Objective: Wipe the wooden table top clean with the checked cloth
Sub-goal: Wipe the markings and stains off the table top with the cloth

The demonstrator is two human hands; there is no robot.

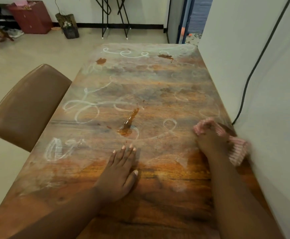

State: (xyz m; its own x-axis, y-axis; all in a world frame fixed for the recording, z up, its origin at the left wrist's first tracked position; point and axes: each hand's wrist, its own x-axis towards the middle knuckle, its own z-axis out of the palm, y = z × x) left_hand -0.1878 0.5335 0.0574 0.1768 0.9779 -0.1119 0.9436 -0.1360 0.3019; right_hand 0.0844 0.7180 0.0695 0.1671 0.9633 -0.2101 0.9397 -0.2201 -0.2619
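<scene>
The wooden table top (158, 87) fills the middle of the head view, marked with white chalk loops (82, 109) and a hazy film. A brown sticky spill (129, 124) lies near its centre, and two smaller brown smears (100, 60) sit towards the far end. My right hand (211, 144) presses the pink-and-white checked cloth (238, 150) onto the table's right edge by the wall; the cloth is blurred. My left hand (121, 171) rests flat on the wood, fingers spread, just below the spill. The near part of the table looks darker and free of chalk.
A brown padded chair (25, 107) stands against the table's left side. A white wall (261, 66) with a black cable (249, 78) runs along the right edge. Beyond the far end are black stand legs (115, 18), a plant pot (70, 30) and a red box (32, 18).
</scene>
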